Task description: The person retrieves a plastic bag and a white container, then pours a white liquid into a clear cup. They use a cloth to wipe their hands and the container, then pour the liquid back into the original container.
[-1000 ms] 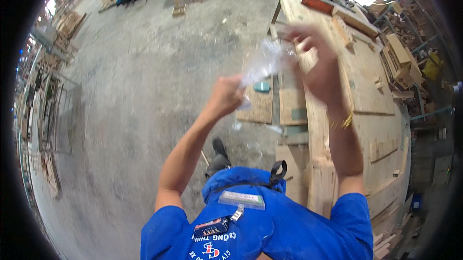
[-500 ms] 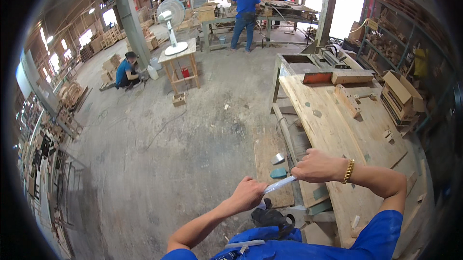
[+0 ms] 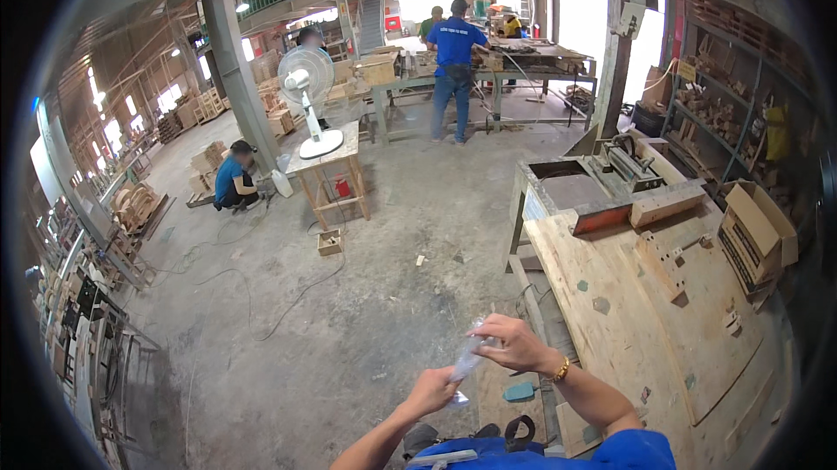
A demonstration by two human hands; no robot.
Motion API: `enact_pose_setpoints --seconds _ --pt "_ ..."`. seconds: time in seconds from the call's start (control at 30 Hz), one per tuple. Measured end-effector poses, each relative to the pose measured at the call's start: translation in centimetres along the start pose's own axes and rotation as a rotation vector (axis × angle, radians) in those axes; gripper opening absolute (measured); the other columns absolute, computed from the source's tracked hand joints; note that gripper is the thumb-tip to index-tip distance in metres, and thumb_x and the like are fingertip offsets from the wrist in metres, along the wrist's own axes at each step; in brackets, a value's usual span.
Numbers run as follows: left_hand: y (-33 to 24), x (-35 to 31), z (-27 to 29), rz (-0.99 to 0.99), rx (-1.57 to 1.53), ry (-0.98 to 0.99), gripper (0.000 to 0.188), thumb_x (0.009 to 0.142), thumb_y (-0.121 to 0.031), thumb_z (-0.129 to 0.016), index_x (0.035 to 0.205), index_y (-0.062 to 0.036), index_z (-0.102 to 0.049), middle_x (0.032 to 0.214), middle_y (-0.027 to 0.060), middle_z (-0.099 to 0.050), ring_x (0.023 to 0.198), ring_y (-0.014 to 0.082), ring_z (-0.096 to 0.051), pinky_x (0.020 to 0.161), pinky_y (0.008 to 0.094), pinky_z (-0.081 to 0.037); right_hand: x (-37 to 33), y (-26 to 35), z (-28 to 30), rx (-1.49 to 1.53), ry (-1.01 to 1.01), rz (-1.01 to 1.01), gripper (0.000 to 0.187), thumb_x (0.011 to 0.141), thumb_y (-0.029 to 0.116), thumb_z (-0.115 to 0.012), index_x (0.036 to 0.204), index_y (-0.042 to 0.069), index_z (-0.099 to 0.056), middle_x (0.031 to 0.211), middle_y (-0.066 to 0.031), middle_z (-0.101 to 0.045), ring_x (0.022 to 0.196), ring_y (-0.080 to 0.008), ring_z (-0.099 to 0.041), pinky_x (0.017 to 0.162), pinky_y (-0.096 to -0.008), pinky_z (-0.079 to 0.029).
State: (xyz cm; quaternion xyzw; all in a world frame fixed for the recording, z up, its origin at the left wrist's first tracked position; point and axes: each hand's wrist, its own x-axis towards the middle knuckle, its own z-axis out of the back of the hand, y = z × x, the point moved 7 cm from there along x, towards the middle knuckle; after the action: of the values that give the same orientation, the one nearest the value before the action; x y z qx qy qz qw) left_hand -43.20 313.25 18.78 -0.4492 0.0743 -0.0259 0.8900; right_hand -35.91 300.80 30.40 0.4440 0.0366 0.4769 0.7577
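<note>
A strip of clear, crumpled plastic film (image 3: 466, 364) runs between my two hands in front of my body. My left hand (image 3: 431, 392) is closed around its lower part, and a short end sticks out below the fist. At the upper end, my right hand (image 3: 520, 344) has its fingers curled over the film with the thumb underneath, pinching it. A gold bracelet (image 3: 561, 371) circles the right wrist. Below the hands, a teal block-shaped object (image 3: 520, 392) lies on a board. Dark straps or gear partly show at my waist.
On my right stands a wooden workbench (image 3: 602, 274) with wood blocks, an open cardboard box (image 3: 757, 239) and a machine (image 3: 623, 165) at its far end. Ahead, a fan (image 3: 305, 91) sits on a small table, its cable (image 3: 301, 303) trailing over the floor. Several people are farther off.
The film, stretched taut between my fists before, is now slack and steeper. My right hand has moved left and loosened from a fist to a pinch. The view has tilted upward.
</note>
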Motion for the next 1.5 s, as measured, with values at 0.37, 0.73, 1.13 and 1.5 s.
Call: enact_pose_setpoints --seconds 0.37,0.73,1.13,1.5 --pt "3.7 15.3 -4.1 -0.36 0.278 0.365 0.018 0.075 -0.019 -0.053 0.086 -0.0062 -0.061 0.071 0.0219 -0.059 0.069 0.0407 -0.058 0.062 0.0485 -0.045 0.0 -7.6 2.5 -0.606 -0.529 -0.561 0.016 0.068 0.016 -0.071 0.079 0.007 -0.063 0.077 -0.008 -0.062 0.076 -0.0266 -0.057 0.069 -0.0359 -0.041" --pt "6.2 19.4 -0.2 -0.425 0.091 0.445 0.023 0.079 -0.017 -0.051 0.098 -0.0091 -0.061 0.077 0.0226 -0.059 0.073 0.0413 -0.057 0.064 0.0477 -0.046 -10.1 -13.7 8.3 -0.449 -1.405 -0.804 0.014 0.082 0.013 -0.06 0.088 0.0 -0.059 0.073 -0.0043 -0.058 0.062 -0.0086 -0.051 0.056 -0.0244 -0.042" --pt "-0.9 19.0 -3.5 -0.692 0.236 0.355 0.028 0.081 -0.025 -0.052 0.104 -0.0077 -0.053 0.111 0.0076 -0.054 0.102 0.0276 -0.048 0.079 0.0467 -0.038 0.7 -13.6 -2.3 0.635 -1.251 -0.486 0.033 0.093 0.03 -0.046 0.074 0.003 -0.047 0.055 -0.0004 -0.044 0.044 -0.0105 -0.04 0.043 -0.0254 -0.032" --pt "-6.4 17.3 3.0 -0.579 -0.592 0.758 0.05 0.082 -0.02 -0.062 0.124 -0.0013 -0.044 0.134 0.0076 -0.04 0.131 0.0218 -0.028 0.103 0.0399 -0.026 -3.0 -13.0 -3.3 0.552 -0.989 -0.554 0.021 0.09 0.018 -0.05 0.077 0.002 -0.052 0.058 -0.0034 -0.047 0.049 -0.0122 -0.044 0.046 -0.0253 -0.036"
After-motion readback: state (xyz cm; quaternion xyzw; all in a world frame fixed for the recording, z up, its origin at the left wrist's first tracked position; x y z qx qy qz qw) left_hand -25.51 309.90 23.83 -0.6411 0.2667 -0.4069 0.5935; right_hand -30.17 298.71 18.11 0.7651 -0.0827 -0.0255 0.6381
